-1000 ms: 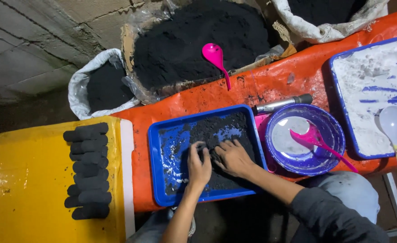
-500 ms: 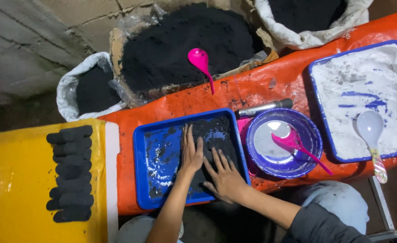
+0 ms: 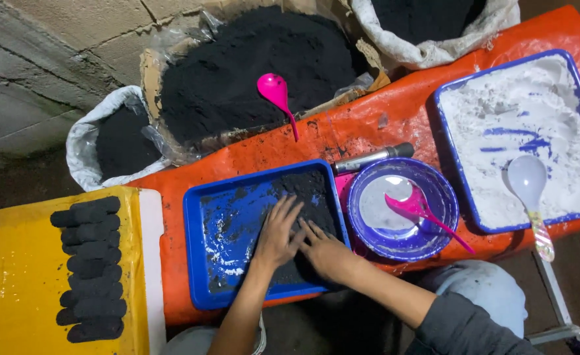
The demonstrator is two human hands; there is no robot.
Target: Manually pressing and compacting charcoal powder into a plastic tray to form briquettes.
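Two bare hands are down in the shallow blue rectangular plastic tray [image 3: 201,263], palms on the black damp powder mix [image 3: 303,197] piled in its right half. Left hand [image 3: 277,233] lies flat, fingers [image 3: 288,209] spread apart, clamped on nothing. Right hand [image 3: 323,246] sits just beside it, touching it at the fingertips, fingers also splayed flat on the mix, gripping nothing.

Tray rests on the orange tarp-covered counter [image 3: 369,128]. Its left half shows mostly bare blue with streaks.

Right of the tray, close against it: round purple plastic bowl [image 3: 434,197] holding white liquid, with a pink plastic scoop [image 3: 418,207] leaning in it. Grey metal cylinder with a black end [image 3: 372,158] lies just behind the bowl, near the tray's far right corner.

Far right: big blue tray of white powder [image 3: 520,112], white plastic spoon [image 3: 530,187] lying on it, handle hanging over the near edge.

Behind the counter: open cardboard box lined with plastic, full of black powder [image 3: 237,72], pink plastic ladle [image 3: 275,95] stuck in it; white woven sack of black powder [image 3: 116,138] to its left; another white sack [image 3: 428,29] at the top.

Left: yellow-covered surface [image 3: 14,276] with a column of black cylindrical briquettes [image 3: 89,269], well apart from the hands.
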